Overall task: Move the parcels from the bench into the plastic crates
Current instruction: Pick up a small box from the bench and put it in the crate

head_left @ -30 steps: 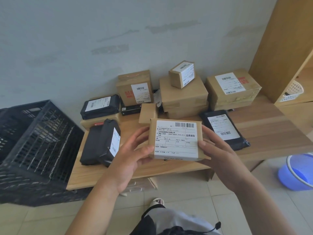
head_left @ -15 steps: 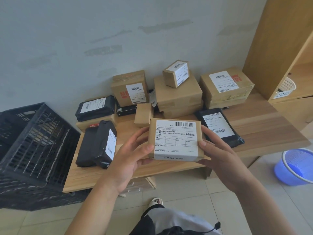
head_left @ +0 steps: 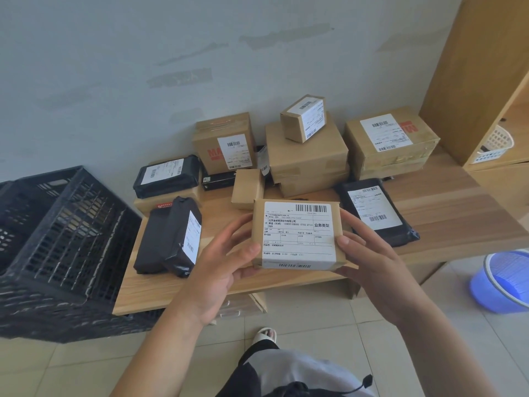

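Fingers point(head_left: 229, 233) of the left hand point(head_left: 220, 262) are curled round the left edge of a flat brown parcel point(head_left: 297, 233), thumb on its front near the label; fingers of the right hand point(head_left: 369, 253) clamp the right edge the same way, thumb on the front corner. Parcel is held up off the desk point(head_left: 446, 207), label facing the camera, over the desk's front edge, roughly mid-width. Behind the parcel, on the desk: small plain carton point(head_left: 247, 189) just beyond it, taped box stack point(head_left: 307, 159) w/ a small labelled box point(head_left: 303, 117) on top, red-print box point(head_left: 224, 144) to the left of that stack, wide labelled box point(head_left: 390, 141) to its right. Right of the parcel, a black mailer point(head_left: 378, 213) lies flat. Left of the parcel, two black wrapped packs point(head_left: 169, 236) lie side by side, another black pack point(head_left: 166, 174) behind them. Black plastic crate point(head_left: 65, 224) stands at the desk's left end, touching or nearly so; cannot tell which. Blue basin point(head_left: 503, 282) on the floor by the desk's right end.
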Action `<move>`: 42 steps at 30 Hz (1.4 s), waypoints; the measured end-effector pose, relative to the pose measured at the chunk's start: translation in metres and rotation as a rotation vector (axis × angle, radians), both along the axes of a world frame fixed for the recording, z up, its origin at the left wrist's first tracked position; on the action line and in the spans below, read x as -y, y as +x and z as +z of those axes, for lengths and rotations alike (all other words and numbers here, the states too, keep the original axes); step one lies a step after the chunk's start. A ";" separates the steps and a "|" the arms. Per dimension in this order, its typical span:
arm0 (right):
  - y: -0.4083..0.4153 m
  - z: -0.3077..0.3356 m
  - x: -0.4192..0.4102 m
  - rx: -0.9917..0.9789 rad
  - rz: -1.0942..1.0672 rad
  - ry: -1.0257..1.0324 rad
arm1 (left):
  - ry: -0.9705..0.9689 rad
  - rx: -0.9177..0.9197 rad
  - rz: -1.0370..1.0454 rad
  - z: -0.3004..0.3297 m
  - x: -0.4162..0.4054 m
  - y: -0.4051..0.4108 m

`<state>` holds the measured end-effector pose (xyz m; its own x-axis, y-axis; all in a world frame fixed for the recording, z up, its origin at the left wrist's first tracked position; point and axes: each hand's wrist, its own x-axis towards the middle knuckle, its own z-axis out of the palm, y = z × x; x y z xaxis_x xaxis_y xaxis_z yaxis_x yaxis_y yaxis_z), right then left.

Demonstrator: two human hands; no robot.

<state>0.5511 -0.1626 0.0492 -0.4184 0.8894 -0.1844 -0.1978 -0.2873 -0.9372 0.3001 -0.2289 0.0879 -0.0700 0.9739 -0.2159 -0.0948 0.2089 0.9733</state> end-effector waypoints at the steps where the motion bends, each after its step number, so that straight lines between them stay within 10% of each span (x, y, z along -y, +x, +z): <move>1: -0.001 0.000 0.001 0.004 0.005 0.004 | -0.001 0.003 0.002 0.000 0.001 0.000; 18: -0.041 0.023 0.027 0.070 0.157 0.096 | 0.049 0.025 0.056 0.005 0.041 -0.042; 42: -0.318 0.040 0.214 0.111 0.865 0.109 | -0.036 0.021 0.779 0.010 0.364 -0.211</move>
